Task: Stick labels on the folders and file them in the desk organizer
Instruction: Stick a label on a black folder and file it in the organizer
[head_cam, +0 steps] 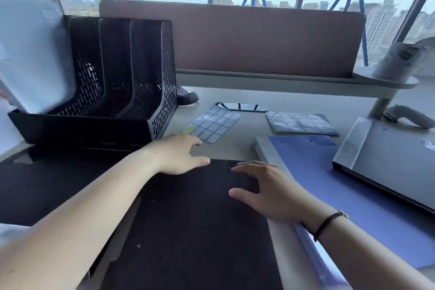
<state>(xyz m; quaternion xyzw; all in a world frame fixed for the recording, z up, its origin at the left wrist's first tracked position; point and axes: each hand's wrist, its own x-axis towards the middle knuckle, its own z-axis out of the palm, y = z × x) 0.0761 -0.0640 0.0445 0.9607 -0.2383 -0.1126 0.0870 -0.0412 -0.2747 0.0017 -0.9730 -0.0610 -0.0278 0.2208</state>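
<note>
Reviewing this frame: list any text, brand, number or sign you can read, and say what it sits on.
No text is readable.
Label sheet by the left hand: blue-bordered labels, blank; one slot is empty.
Label stack: blank too, as far as shows.
White folder in the organizer: a label near its top, too blurred to read.
Roll on the shelf: a small dark mark, too blurred to read.
Black folder under the right hand: no label or text visible.
</note>
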